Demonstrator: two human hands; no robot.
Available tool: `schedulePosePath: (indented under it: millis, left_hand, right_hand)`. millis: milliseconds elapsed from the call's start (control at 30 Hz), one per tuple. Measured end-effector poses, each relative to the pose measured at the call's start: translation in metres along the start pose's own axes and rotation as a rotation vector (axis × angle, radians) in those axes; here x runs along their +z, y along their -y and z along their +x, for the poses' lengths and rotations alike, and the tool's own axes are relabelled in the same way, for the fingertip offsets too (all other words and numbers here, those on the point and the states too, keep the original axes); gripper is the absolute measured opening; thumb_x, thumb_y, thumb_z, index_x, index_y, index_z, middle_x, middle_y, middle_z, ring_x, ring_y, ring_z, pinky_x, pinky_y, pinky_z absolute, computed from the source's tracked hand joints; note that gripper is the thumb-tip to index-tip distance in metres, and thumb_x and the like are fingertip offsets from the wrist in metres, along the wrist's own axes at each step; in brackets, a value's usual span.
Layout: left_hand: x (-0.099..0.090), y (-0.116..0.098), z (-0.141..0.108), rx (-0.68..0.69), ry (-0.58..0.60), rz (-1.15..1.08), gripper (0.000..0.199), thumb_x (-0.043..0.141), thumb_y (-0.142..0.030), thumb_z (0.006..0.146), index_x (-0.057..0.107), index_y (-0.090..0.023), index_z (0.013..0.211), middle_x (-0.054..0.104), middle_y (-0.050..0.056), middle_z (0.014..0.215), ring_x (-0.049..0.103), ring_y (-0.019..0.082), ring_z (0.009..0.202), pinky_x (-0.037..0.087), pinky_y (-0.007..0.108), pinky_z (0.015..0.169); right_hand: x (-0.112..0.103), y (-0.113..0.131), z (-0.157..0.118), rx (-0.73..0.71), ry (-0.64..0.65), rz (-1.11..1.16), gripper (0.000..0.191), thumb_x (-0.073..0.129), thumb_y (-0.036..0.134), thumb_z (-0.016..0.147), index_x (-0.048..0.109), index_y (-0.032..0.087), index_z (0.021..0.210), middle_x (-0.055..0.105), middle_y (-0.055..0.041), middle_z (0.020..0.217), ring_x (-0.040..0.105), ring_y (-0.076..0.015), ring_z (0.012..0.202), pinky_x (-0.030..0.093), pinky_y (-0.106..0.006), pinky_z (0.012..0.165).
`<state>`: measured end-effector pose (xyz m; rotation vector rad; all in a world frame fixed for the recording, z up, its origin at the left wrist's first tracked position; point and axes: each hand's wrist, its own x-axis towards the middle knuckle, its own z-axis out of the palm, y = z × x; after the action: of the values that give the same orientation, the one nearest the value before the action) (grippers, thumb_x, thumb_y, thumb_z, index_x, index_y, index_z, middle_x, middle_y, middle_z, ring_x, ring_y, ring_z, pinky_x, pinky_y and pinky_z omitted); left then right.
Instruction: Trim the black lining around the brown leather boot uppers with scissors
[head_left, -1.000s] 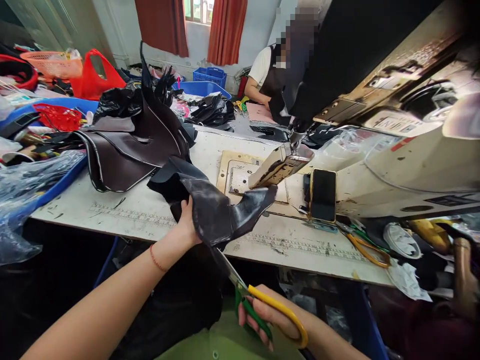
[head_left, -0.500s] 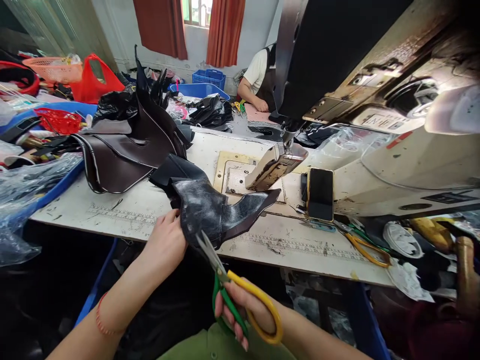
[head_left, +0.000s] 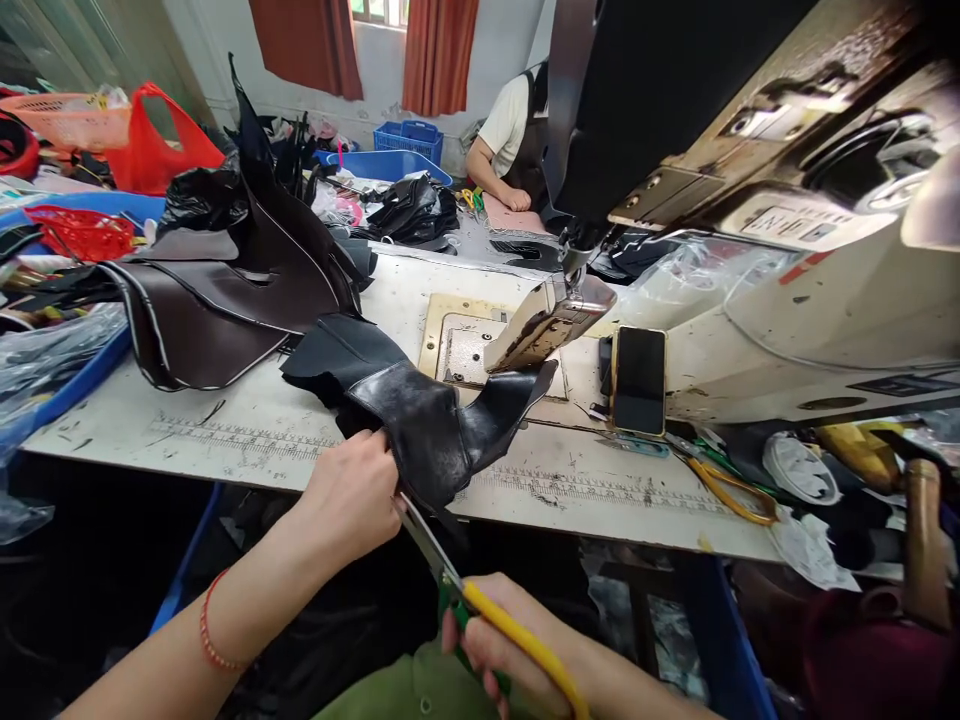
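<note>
A black leather shoe upper piece lies across the front edge of the sewing machine table. My left hand is closed on its near left edge, the fingertips hidden. In my right hand are scissors with one yellow and one green handle. Their blades point up and left, the tips close by my left fingers and the lower edge of the leather; whether they touch it I cannot tell. The sewing machine's post stands just behind the piece.
Brown leather pieces with pale edges are heaped at left. A phone leans against the machine base at right, near a second pair of scissors. The machine head overhangs the right side. A co-worker's arm rests at the back.
The scissors have swung nearer my left hand, their blades closing together. My left hand has shifted slightly right, and the leather piece has turned and bent a little. The view has moved slightly.
</note>
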<state>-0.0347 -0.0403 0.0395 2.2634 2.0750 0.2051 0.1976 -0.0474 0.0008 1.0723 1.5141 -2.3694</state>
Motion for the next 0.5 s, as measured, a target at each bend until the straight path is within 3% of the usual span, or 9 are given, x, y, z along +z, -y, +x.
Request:
schedulePosePath:
  millis: [133,233,333,400,500]
  left_hand:
    - [0.003,0.006,-0.007,0.064,0.004,-0.020,0.019,0.049,-0.009,0.081,0.065,-0.017,0.073,0.066,0.010,0.079,0.063,0.025,0.073,0.050,0.035,0.059]
    - [0.013,0.010,-0.020,0.155,-0.168,-0.160,0.022,0.047,-0.012,0.089,0.068,-0.017,0.086,0.070,0.009,0.088,0.064,0.022,0.084,0.053,0.033,0.075]
    - [0.028,0.011,-0.026,0.205,-0.314,-0.300,0.027,0.046,-0.011,0.092,0.065,-0.016,0.111,0.069,0.011,0.112,0.062,0.022,0.104,0.051,0.034,0.092]
    - [0.036,0.010,-0.022,0.200,-0.280,-0.271,0.031,0.045,-0.014,0.094,0.063,-0.018,0.118,0.067,0.011,0.119,0.062,0.023,0.105,0.052,0.034,0.088]
    - [0.043,0.006,-0.013,0.188,-0.251,-0.135,0.027,0.048,-0.021,0.095,0.065,-0.019,0.116,0.069,0.010,0.112,0.063,0.022,0.091,0.054,0.034,0.077]
  right_hand:
    - [-0.009,0.003,0.006,-0.004,-0.100,0.044,0.067,0.053,0.080,0.072,0.059,0.014,0.083,0.045,0.0039,0.062,0.044,-0.0053,0.044,0.041,-0.016,0.036]
    - [-0.017,0.000,0.010,0.037,-0.098,0.141,0.068,0.049,0.080,0.075,0.058,0.013,0.082,0.045,0.0043,0.059,0.044,-0.0057,0.041,0.042,-0.017,0.036]
    - [-0.021,-0.007,0.013,0.057,-0.011,0.283,0.067,0.044,0.077,0.081,0.060,0.012,0.082,0.045,0.0037,0.056,0.045,-0.0070,0.039,0.044,-0.018,0.036]
    - [-0.024,-0.011,0.012,0.068,0.053,0.363,0.071,0.040,0.078,0.083,0.061,0.010,0.081,0.047,0.0026,0.056,0.045,-0.0073,0.038,0.043,-0.018,0.034]
    - [-0.031,-0.015,0.003,0.093,0.132,0.414,0.075,0.035,0.079,0.084,0.062,0.008,0.080,0.049,0.0007,0.058,0.048,-0.0083,0.037,0.043,-0.020,0.034]
